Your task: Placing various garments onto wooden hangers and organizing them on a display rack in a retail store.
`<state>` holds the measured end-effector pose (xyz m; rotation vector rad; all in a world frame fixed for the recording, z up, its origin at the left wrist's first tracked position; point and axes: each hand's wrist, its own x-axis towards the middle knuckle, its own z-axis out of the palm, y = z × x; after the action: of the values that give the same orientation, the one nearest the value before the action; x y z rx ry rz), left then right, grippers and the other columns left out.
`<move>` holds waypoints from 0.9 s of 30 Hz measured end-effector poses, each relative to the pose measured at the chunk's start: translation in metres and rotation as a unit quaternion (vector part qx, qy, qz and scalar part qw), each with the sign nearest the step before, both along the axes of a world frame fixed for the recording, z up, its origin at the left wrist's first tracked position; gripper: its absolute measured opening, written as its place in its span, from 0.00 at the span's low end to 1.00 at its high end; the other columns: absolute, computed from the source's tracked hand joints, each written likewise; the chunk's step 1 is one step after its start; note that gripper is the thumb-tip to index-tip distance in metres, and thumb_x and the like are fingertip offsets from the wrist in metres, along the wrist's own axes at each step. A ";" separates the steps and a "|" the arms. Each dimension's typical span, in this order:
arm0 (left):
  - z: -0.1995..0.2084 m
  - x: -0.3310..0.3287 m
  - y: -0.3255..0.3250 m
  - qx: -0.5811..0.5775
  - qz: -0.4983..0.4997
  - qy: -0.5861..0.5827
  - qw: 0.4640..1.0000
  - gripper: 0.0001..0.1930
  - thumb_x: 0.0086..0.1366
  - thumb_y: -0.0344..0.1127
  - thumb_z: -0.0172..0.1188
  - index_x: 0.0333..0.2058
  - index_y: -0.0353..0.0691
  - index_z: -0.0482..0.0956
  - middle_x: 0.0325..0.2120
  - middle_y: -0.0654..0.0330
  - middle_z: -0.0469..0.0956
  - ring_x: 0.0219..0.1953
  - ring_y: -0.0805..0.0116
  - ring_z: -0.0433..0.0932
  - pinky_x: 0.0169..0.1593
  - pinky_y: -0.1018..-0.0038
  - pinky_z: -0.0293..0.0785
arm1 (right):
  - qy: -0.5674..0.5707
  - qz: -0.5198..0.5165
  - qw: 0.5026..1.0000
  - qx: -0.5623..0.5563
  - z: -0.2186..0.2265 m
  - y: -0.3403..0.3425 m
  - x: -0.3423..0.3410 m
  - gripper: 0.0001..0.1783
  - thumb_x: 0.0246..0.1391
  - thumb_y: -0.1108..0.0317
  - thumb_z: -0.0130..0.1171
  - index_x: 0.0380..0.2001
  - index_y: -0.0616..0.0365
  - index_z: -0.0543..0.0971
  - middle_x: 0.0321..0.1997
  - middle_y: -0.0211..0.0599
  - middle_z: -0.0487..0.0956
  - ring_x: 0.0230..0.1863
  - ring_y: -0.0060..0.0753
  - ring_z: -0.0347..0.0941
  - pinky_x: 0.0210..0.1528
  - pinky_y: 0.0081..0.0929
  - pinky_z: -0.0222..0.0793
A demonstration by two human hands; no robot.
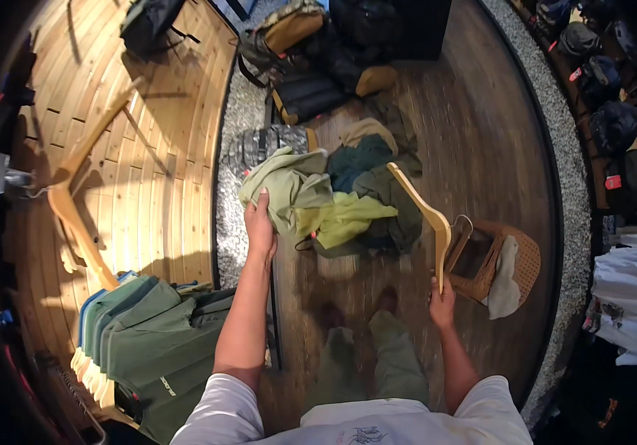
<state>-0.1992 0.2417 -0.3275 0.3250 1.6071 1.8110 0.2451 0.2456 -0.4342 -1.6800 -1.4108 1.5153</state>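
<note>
Pale green garment (289,180) in my left hand (260,228), wooden hanger (443,236) in my right hand (442,301)

View down over my two hands, which stand well apart above the dark plank floor (481,126). My left hand grips the near left edge of the pale green garment, thumb on top; the fingers beneath are hidden. The garment is bunched and lies over the left side of a heap of clothing. My right hand is closed around the lower end of the wooden hanger, which points away from me, its metal hook turned to the right.

In the heap, a yellow-green garment (355,217) lies to the right of the pale green one, nearest me; a dark teal garment (355,159) and a tan garment (370,133) lie farther off. Beyond them are a grey patterned bag (266,144) and several backpacks (307,96). Right of the hanger, a beige cloth (506,278) rests on a piece of cane furniture (529,259). At left, green shirts (163,322) hang in a row, and a second hanger (72,208) appears above them.
</note>
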 end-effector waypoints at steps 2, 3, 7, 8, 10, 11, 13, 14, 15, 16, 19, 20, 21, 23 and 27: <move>0.036 0.002 0.004 0.006 -0.009 0.025 1.000 0.21 0.75 0.43 0.54 0.58 0.34 0.71 0.53 0.56 0.78 0.52 0.63 0.78 0.55 0.65 0.75 | 0.064 -0.027 0.998 0.007 0.023 0.006 -0.012 0.18 0.70 0.52 0.53 0.51 0.53 0.79 0.22 0.17 0.67 0.23 0.12 0.63 0.24 0.18 0.60; 0.058 0.006 0.006 -0.001 -0.024 0.013 1.000 0.21 0.74 0.43 0.55 0.58 0.34 0.71 0.52 0.56 0.78 0.51 0.63 0.79 0.54 0.66 0.76 | 0.071 -0.024 0.997 0.015 0.035 0.011 -0.017 0.18 0.70 0.52 0.53 0.51 0.53 0.79 0.22 0.17 0.67 0.23 0.12 0.63 0.24 0.18 0.60; 0.147 0.023 0.008 0.041 -0.076 -0.060 0.994 0.24 0.73 0.46 0.54 0.59 0.35 0.70 0.53 0.54 0.77 0.53 0.62 0.78 0.57 0.65 0.75 | 0.239 -0.026 0.967 0.085 0.093 0.036 -0.043 0.16 0.69 0.56 0.57 0.49 0.56 0.79 0.25 0.21 0.71 0.25 0.14 0.67 0.27 0.19 0.65; 0.165 0.029 0.008 0.059 -0.090 -0.102 0.989 0.25 0.73 0.47 0.53 0.60 0.35 0.70 0.54 0.53 0.77 0.54 0.61 0.78 0.58 0.64 0.74 | 0.251 -0.001 0.963 0.095 0.111 0.045 -0.052 0.16 0.68 0.56 0.58 0.47 0.57 0.79 0.26 0.21 0.73 0.25 0.14 0.68 0.27 0.18 0.64; 0.190 0.032 0.001 0.030 -0.098 -0.076 0.992 0.26 0.70 0.42 0.51 0.61 0.34 0.67 0.54 0.53 0.77 0.56 0.60 0.77 0.64 0.64 0.69 | 0.269 0.035 0.956 0.114 0.161 0.066 -0.074 0.17 0.67 0.55 0.59 0.45 0.59 0.79 0.27 0.22 0.75 0.26 0.14 0.69 0.28 0.18 0.63; 0.199 0.032 -0.005 -0.010 -0.124 -0.049 0.991 0.24 0.69 0.41 0.51 0.59 0.33 0.70 0.53 0.53 0.78 0.54 0.61 0.77 0.63 0.65 0.69 | 0.248 0.048 0.964 0.080 0.189 0.074 -0.086 0.14 0.66 0.58 0.61 0.41 0.59 0.78 0.26 0.22 0.74 0.26 0.14 0.69 0.28 0.18 0.63; 0.233 0.036 -0.002 -0.162 -0.251 0.219 0.929 0.19 0.67 0.37 0.48 0.49 0.30 0.78 0.45 0.56 0.79 0.48 0.65 0.75 0.57 0.68 0.69 | 0.205 0.061 0.977 0.023 0.223 0.094 -0.100 0.14 0.61 0.61 0.67 0.32 0.58 0.76 0.24 0.23 0.72 0.25 0.17 0.67 0.28 0.22 0.64; 0.252 0.059 -0.001 -0.133 -0.254 0.233 0.929 0.15 0.70 0.36 0.50 0.41 0.30 0.79 0.38 0.59 0.79 0.41 0.70 0.73 0.49 0.71 0.70 | 0.205 0.062 0.976 0.032 0.227 0.098 -0.104 0.14 0.61 0.61 0.67 0.32 0.58 0.76 0.24 0.23 0.72 0.25 0.17 0.67 0.28 0.22 0.64; 0.256 0.062 0.000 -0.123 -0.273 0.265 0.916 0.14 0.71 0.36 0.52 0.41 0.30 0.79 0.36 0.61 0.78 0.39 0.72 0.73 0.47 0.72 0.70 | 0.182 0.087 0.974 0.101 0.230 0.100 -0.116 0.17 0.60 0.59 0.68 0.28 0.56 0.72 0.24 0.22 0.72 0.26 0.17 0.68 0.29 0.22 0.66; 0.265 0.067 0.001 -0.116 -0.292 0.294 0.903 0.13 0.72 0.36 0.54 0.41 0.30 0.78 0.34 0.62 0.78 0.38 0.74 0.72 0.44 0.74 0.70 | 0.156 0.110 0.967 0.167 0.244 0.098 -0.129 0.20 0.59 0.58 0.68 0.25 0.53 0.68 0.24 0.21 0.73 0.27 0.17 0.69 0.30 0.22 0.67; 0.276 0.078 0.000 -0.097 -0.243 0.363 0.894 0.16 0.71 0.42 0.60 0.42 0.30 0.79 0.31 0.61 0.78 0.35 0.75 0.72 0.41 0.73 0.71 | 0.280 0.155 0.935 0.152 0.290 0.074 -0.169 0.18 0.53 0.72 0.71 0.28 0.55 0.67 0.34 0.28 0.74 0.29 0.18 0.70 0.37 0.23 0.73; 0.276 0.082 0.000 -0.063 -0.222 0.341 0.911 0.17 0.71 0.42 0.60 0.43 0.30 0.79 0.32 0.59 0.80 0.36 0.74 0.73 0.42 0.72 0.72 | 0.306 0.164 0.930 0.123 0.315 0.063 -0.180 0.17 0.53 0.73 0.70 0.29 0.56 0.67 0.36 0.30 0.75 0.29 0.18 0.70 0.38 0.23 0.75; 0.296 0.098 -0.002 -0.107 -0.190 0.342 0.914 0.20 0.71 0.43 0.61 0.48 0.29 0.80 0.37 0.57 0.83 0.39 0.73 0.76 0.45 0.73 0.73 | 0.305 0.166 0.930 0.125 0.322 0.060 -0.188 0.17 0.53 0.73 0.70 0.29 0.56 0.67 0.36 0.30 0.75 0.29 0.18 0.70 0.38 0.23 0.75; 0.292 0.088 -0.002 -0.097 -0.200 0.352 0.909 0.21 0.71 0.44 0.61 0.51 0.30 0.79 0.39 0.56 0.83 0.40 0.72 0.77 0.46 0.73 0.73 | 0.223 0.189 0.929 0.228 0.331 0.057 -0.200 0.17 0.50 0.70 0.73 0.33 0.59 0.71 0.31 0.28 0.75 0.30 0.23 0.72 0.34 0.26 0.75; 0.304 0.059 -0.005 -0.049 -0.236 0.181 0.953 0.21 0.74 0.42 0.57 0.56 0.31 0.78 0.40 0.59 0.84 0.41 0.75 0.80 0.45 0.76 0.75 | 0.212 0.193 0.920 0.266 0.332 0.087 -0.212 0.17 0.50 0.69 0.73 0.33 0.63 0.73 0.23 0.27 0.74 0.24 0.25 0.71 0.33 0.25 0.73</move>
<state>-0.1405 0.2362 -0.0240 0.9541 1.6709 1.3502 0.0329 0.3325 -0.1019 -0.7258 -1.7553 1.3946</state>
